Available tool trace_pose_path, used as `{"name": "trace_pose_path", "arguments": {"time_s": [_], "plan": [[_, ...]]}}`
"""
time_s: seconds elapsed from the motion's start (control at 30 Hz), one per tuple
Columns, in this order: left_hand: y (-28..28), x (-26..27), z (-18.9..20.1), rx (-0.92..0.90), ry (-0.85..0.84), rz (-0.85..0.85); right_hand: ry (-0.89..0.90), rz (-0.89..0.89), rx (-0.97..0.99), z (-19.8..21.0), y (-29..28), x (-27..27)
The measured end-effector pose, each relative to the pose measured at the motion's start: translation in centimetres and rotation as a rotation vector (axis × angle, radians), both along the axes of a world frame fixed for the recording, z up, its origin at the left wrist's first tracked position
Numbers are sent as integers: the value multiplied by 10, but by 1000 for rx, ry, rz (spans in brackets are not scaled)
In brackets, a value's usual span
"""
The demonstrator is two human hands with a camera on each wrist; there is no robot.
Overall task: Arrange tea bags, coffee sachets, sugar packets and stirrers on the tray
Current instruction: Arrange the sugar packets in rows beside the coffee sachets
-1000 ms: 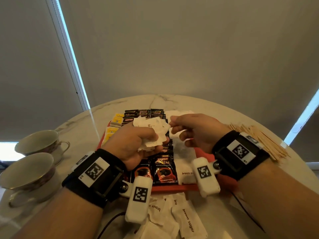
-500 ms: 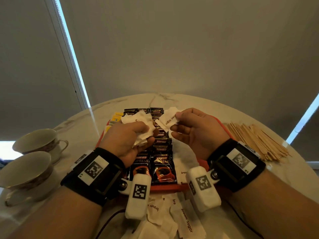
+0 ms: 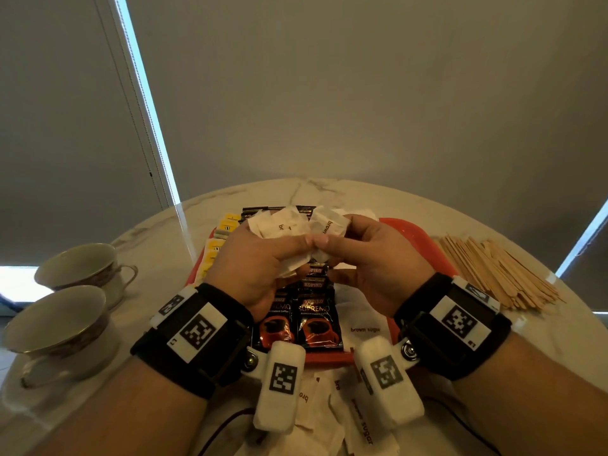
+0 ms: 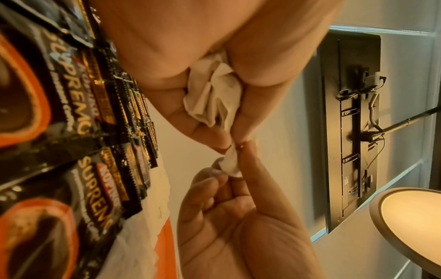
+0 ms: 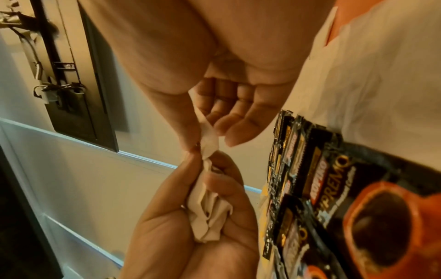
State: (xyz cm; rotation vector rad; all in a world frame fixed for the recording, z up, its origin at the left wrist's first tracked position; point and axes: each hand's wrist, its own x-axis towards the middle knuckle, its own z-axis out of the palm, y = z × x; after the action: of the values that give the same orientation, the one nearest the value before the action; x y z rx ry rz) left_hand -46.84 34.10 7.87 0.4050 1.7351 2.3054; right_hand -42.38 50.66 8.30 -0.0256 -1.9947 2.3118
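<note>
Above the red tray [image 3: 424, 245], the left hand [image 3: 260, 268] clutches a crumpled bunch of sugar packets [image 3: 279, 225], fingers curled tight; the right hand [image 3: 371, 268] pinches one packet [image 3: 329, 225] from it. They look light, limp paper, likely easiest taken by an edge.

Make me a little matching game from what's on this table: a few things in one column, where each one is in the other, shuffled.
Things:
1. coffee sachets
2. wooden stirrers
3. teacups
4. bunch of sugar packets

Places:
A. loose on the table, right of the tray
B. gripped in the left hand
C. in rows on the red tray
D. on the table, left of the tray

Pairs: 1-C, 2-A, 3-D, 4-B
</note>
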Motion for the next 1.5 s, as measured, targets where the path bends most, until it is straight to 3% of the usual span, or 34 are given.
{"name": "trace_pose_path", "arguments": {"time_s": [0.13, 0.33, 0.53, 0.83, 1.07, 1.27, 1.5], "plan": [[2, -3, -2, -1, -62, 6, 45, -98, -129, -1, 3, -1], [2, 0, 1, -27, -109, -67, 107, -222, -32, 0, 5, -2], [0, -1, 4, 2, -147, -12, 57, -84, 106, 5, 5, 1], [-1, -5, 5, 49, -75, 80, 15, -61, 321, 4, 10, 3], [1, -4, 5, 101, -78, 137, -9, -302, 150, 3, 12, -3], [1, -8, 1, 133, -104, 222, -78, -76, -24, 2, -8, 2], [-2, -16, -1, 156, -187, 211, -93, -356, -90, 11, 30, -20]]}}
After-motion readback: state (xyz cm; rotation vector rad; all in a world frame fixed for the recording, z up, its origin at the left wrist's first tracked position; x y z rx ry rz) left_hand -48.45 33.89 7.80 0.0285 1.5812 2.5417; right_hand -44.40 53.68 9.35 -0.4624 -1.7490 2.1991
